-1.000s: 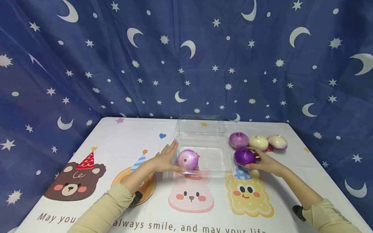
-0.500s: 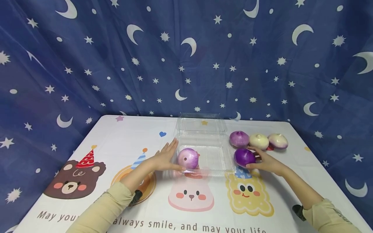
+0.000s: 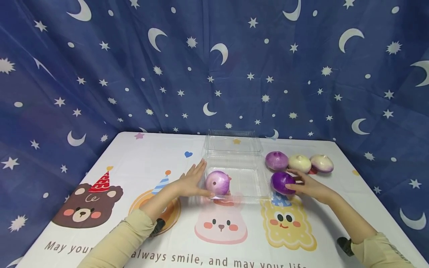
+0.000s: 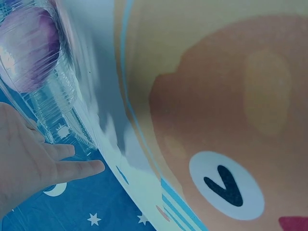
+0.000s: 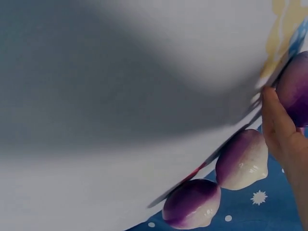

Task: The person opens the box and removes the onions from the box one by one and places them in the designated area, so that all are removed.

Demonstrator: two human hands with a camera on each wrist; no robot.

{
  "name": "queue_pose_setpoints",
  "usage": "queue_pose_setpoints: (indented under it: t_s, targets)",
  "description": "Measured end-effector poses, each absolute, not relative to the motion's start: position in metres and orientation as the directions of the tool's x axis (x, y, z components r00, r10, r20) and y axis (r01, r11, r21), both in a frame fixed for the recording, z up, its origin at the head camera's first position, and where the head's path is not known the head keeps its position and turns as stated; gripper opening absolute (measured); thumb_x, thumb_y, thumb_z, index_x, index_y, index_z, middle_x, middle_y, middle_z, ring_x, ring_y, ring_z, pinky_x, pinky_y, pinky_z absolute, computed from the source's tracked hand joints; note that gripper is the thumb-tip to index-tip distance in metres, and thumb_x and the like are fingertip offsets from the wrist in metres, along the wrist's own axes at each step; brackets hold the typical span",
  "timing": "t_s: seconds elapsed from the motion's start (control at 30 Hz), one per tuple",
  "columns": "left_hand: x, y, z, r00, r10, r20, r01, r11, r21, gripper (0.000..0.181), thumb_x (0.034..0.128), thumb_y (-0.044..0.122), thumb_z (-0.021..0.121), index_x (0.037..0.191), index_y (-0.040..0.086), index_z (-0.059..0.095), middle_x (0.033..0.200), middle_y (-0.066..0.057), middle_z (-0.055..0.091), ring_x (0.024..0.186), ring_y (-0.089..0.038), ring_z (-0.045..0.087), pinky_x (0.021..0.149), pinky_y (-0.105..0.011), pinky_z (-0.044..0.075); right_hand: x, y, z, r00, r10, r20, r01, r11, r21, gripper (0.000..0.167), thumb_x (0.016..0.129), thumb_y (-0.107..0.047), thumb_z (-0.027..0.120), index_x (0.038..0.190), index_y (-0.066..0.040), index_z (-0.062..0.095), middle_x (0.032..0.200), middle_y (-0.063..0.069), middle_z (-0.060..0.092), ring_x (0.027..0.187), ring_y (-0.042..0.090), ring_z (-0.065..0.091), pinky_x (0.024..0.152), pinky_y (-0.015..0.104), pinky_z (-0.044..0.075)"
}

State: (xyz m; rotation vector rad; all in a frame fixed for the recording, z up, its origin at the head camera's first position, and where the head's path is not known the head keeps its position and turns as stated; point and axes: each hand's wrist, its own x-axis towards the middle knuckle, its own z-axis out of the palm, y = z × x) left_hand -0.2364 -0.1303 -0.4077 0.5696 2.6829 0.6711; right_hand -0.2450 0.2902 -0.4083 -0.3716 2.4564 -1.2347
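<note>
My left hand [image 3: 191,183] rests with spread, straight fingers along the left side of the clear plastic clamshell box [image 3: 249,182], its thumb at the front rim. Inside the box's front left corner lies a light purple onion [image 3: 217,183]; the left wrist view shows this onion [image 4: 30,48] through the plastic, beside the hand [image 4: 29,163]. Just right of the box, my right hand [image 3: 310,187] holds a dark purple onion [image 3: 281,183] between thumb and fingers. In the right wrist view that onion [image 5: 296,91] is partly cut off by the frame edge.
Behind the right hand stand a purple onion [image 3: 276,160], a whitish onion [image 3: 299,163] and a white-and-purple onion [image 3: 321,163] in a row. The box's lid [image 3: 232,143] lies folded back towards the blue curtain [image 3: 167,74]. A printed white cloth [image 3: 161,149] covers the table.
My right thumb has shifted from the lower edge of the dark purple onion up onto its front. The left hand keeps its place at the box. The head view has shifted slightly.
</note>
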Motion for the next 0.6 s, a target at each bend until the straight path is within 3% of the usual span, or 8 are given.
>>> queue_pose_setpoints:
  t_s: [0.2, 0.3, 0.43, 0.53, 0.6]
  targets:
    - [-0.236, -0.13, -0.408, -0.872, 0.447, -0.2, 0.301, 0.81, 0.503, 0.117, 0.075, 0.061, 0.066, 0.152, 0.008, -0.003, 0.16, -0.007, -0.01, 0.144, -0.043, 0.0, 0.107, -0.072, 0.011, -0.246, 0.289, -0.402, -0.914, -0.344, -0.214, -0.04, 0.602, -0.797, 0.072, 0.092, -0.028, 0.06, 0.145, 0.005, 0.024, 0.136, 0.035, 0.037, 0.122, 0.046, 0.044, 0.084, 0.036, 0.054]
    - [-0.236, -0.13, -0.408, -0.87, 0.45, -0.204, 0.299, 0.808, 0.507, 0.117, 0.0749, 0.062, 0.066, 0.152, 0.008, -0.003, 0.16, -0.007, -0.011, 0.144, -0.043, 0.0, 0.107, -0.072, 0.01, -0.248, 0.29, -0.401, -0.932, -0.328, -0.152, -0.085, 0.608, -0.789, 0.067, 0.092, -0.025, 0.059, 0.142, 0.007, 0.029, 0.136, 0.034, 0.04, 0.122, 0.047, 0.045, 0.082, 0.031, 0.054]
    - [-0.236, -0.13, -0.407, -0.87, 0.448, -0.208, 0.298, 0.813, 0.501, 0.117, 0.0749, 0.062, 0.066, 0.152, 0.007, -0.003, 0.16, -0.007, -0.01, 0.144, -0.043, 0.0, 0.107, -0.072, 0.01, -0.251, 0.288, -0.401, -0.951, -0.309, -0.014, -0.185, 0.602, -0.776, 0.056, 0.093, -0.019, 0.059, 0.136, 0.01, 0.038, 0.134, 0.033, 0.046, 0.12, 0.047, 0.048, 0.082, 0.015, 0.049]
    - [-0.236, -0.13, -0.407, -0.871, 0.446, -0.207, 0.3, 0.815, 0.495, 0.117, 0.0747, 0.062, 0.066, 0.152, 0.006, -0.002, 0.16, -0.007, -0.009, 0.144, -0.043, 0.0, 0.107, -0.072, 0.011, -0.253, 0.283, -0.399, -0.951, -0.293, 0.101, -0.264, 0.597, -0.758, 0.049, 0.092, -0.015, 0.06, 0.131, 0.01, 0.044, 0.128, 0.033, 0.051, 0.115, 0.036, 0.055, 0.085, 0.011, 0.047]
    - [-0.237, -0.13, -0.406, -0.871, 0.447, -0.206, 0.303, 0.817, 0.491, 0.117, 0.0746, 0.062, 0.066, 0.152, 0.006, -0.002, 0.16, -0.007, -0.009, 0.144, -0.043, 0.0, 0.107, -0.073, 0.011, -0.252, 0.277, -0.398, -0.951, -0.261, 0.164, -0.29, 0.578, -0.762, 0.045, 0.092, -0.013, 0.061, 0.128, 0.01, 0.048, 0.125, 0.03, 0.053, 0.11, 0.02, 0.059, 0.087, 0.009, 0.046]
